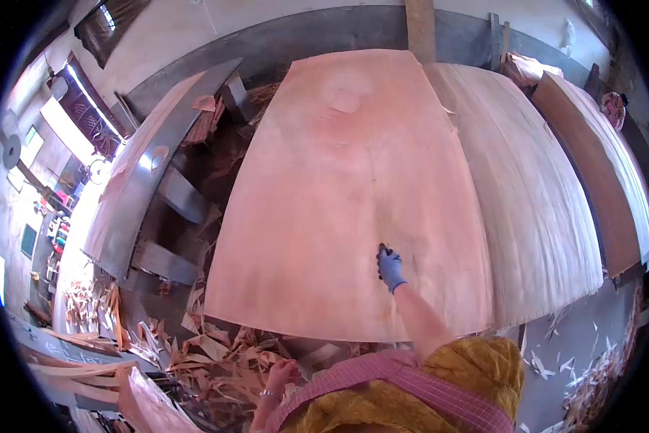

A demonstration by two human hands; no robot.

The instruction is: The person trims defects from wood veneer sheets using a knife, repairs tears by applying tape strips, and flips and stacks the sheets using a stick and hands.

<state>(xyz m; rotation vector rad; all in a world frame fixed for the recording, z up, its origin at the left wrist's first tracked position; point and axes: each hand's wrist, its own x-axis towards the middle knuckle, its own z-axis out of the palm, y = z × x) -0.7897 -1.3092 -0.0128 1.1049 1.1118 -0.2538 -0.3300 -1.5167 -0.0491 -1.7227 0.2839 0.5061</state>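
My right hand (391, 268), in a blue-grey glove with dark fingertips, rests on the lower part of a large pinkish wood veneer sheet (324, 216). Its fingers are curled together, and whatever they may hold is hidden. The sheet lies over a broad stack, with a faint dark streak running up from the hand and a wrinkled patch near the far end. Bare and wearing a bangle at the wrist, my left hand (284, 372) hangs low near my waist, apart from the sheet. Its fingers look curled, with nothing visible in them.
Right of the sheet lies a paler veneer stack (519, 187), with a brown-sided stack (591, 173) beyond it. Grey supports (180, 195) and a long metal-edged table (144, 180) stand at left. Torn veneer scraps (223, 361) litter the floor in front.
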